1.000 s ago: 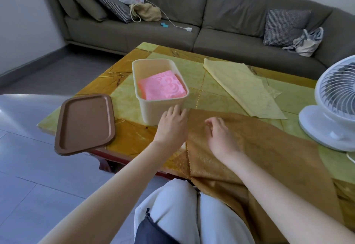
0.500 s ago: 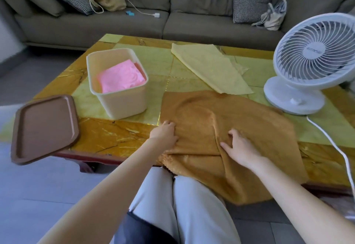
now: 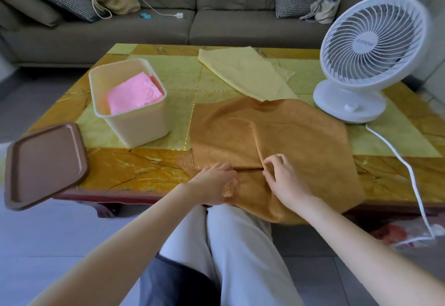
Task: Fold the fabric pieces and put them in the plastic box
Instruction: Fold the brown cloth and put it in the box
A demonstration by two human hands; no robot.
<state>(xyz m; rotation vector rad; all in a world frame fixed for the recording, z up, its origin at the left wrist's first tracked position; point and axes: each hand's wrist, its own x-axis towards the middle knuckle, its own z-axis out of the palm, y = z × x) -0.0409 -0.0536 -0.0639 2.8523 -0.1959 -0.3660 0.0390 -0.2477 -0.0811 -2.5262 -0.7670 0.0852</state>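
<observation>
Now the left hand [image 3: 214,183] grips the brown cloth [image 3: 301,142] at the table's [image 3: 134,170] near edge. The right hand [image 3: 281,178] pinches a crease beside it, likely to pull one half over the other. One pink cloth [image 3: 134,93] lies folded in the box [image 3: 134,127] (its lid [image 3: 43,161] is off, at the near left corner). One yellow cloth [image 3: 245,72] lies by the far edge. That makes three cloths, one box, one lid.

Both your forearms are bare as far as the lower edge of the view, and your left hand [image 3: 212,185] and right hand [image 3: 284,183] are bare too. On your legs you wear loose trousers of pale, off-white cloth [image 3: 240,257], with soft creases. At your waist shows a dark blue-grey garment [image 3: 175,284], covering part of the left thigh.
</observation>
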